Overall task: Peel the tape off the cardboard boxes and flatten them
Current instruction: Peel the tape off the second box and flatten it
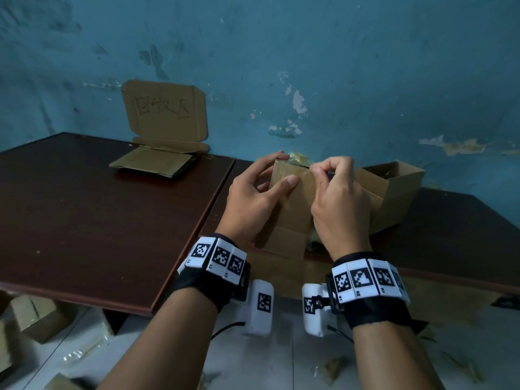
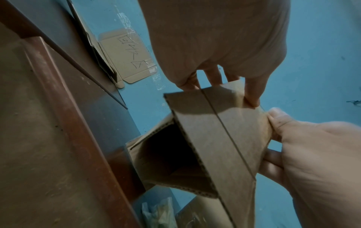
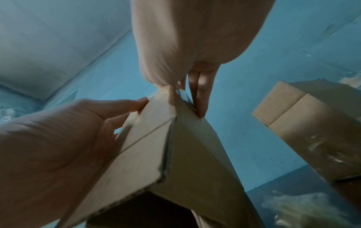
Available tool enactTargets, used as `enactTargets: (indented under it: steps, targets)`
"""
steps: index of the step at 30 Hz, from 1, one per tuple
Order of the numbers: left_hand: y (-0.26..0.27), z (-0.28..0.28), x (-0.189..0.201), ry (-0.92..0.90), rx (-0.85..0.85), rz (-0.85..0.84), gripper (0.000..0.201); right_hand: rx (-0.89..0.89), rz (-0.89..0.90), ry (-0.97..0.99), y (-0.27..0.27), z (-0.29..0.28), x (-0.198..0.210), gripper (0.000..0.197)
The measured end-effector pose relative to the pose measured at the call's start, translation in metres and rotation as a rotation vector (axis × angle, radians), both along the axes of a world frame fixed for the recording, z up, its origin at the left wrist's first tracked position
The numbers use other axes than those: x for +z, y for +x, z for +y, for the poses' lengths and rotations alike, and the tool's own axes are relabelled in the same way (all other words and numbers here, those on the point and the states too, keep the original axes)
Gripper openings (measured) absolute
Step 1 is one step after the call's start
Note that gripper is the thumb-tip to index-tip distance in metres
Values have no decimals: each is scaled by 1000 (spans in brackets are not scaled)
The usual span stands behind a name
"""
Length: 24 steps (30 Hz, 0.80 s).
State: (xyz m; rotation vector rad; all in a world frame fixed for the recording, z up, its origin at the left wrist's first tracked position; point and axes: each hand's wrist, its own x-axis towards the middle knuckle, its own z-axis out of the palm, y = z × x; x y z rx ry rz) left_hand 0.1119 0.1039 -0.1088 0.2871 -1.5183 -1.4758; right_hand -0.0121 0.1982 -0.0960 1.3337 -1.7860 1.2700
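A small brown cardboard box (image 1: 292, 209) is held upright over the gap between two tables, its lower flaps (image 1: 284, 240) open. My left hand (image 1: 282, 168) grips the box's upper left side, thumb across the front face and fingers behind. My right hand (image 1: 318, 171) pinches a strip of clear tape (image 3: 182, 94) at the box's top right edge. Crumpled yellowish tape (image 1: 299, 157) shows just behind the top. In the left wrist view the box (image 2: 215, 138) has an open, dark inside. In the right wrist view its corner (image 3: 175, 154) points toward the camera.
A second, open cardboard box (image 1: 394, 190) stands close to the right. Flattened cardboard (image 1: 153, 164) lies at the back of the dark brown table (image 1: 84, 206), below a handwritten cardboard sign (image 1: 166, 114) on the blue wall. Boxes (image 1: 36, 316) and tape scraps lie on the floor.
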Motion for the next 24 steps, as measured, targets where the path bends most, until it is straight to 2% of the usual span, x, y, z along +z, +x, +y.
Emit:
enactTargets:
  steps: [3, 7, 10, 15, 18, 24]
  targets:
    - [-1, 0, -1, 18, 14, 20, 39, 42, -107, 55, 1, 3, 4, 17]
    - [-2, -2, -3, 21, 50, 60, 35, 218, -178, 132, -2, 11, 11, 18]
    - [-4, -4, -4, 15, 54, 72, 35, 212, -78, 185, -3, 13, 12, 23]
    - [-6, -4, -6, -11, 56, 62, 35, 138, 56, 122, -3, 9, 9, 10]
    - [-7, -4, -6, -17, 52, 60, 35, 92, 125, 99, -3, 8, 6, 13]
    - [-4, -2, -5, -34, 38, 10, 38, 44, 163, 91, 0, 5, 5, 15]
